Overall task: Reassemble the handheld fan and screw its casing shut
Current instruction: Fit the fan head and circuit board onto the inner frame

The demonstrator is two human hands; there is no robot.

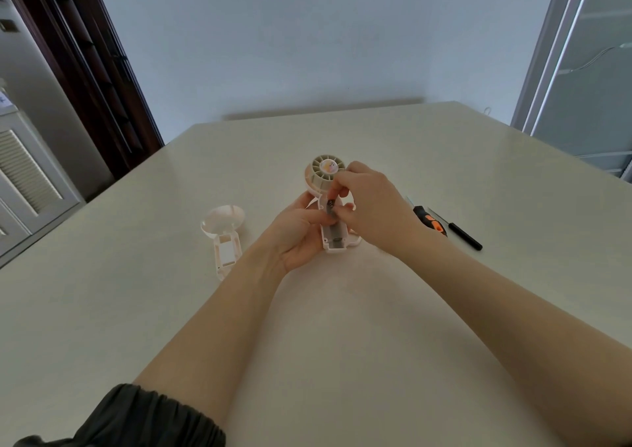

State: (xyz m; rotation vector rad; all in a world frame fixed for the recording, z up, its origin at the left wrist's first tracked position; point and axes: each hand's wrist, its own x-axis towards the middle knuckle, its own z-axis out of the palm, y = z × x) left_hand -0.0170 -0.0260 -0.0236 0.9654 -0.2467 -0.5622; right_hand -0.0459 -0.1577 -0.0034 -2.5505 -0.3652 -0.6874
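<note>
I see the left hand (297, 233) gripping the open fan body (330, 203) above the table (342, 344), while the right hand (367, 203) pinches a small dark part (331, 207) at its handle. The loose cover (224, 238) lies left of the fan body; two screwdrivers (444, 226) lie to its right.

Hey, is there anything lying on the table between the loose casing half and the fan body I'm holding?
Nothing visible does. The loose casing half lies left of the fan body, with only bare table between it and the left hand. Both screwdrivers lie on the far right side.

Cream table (376, 309); dark door frame (102, 70) left; louvred cabinet (24, 173); pale wall (307, 36).
</note>
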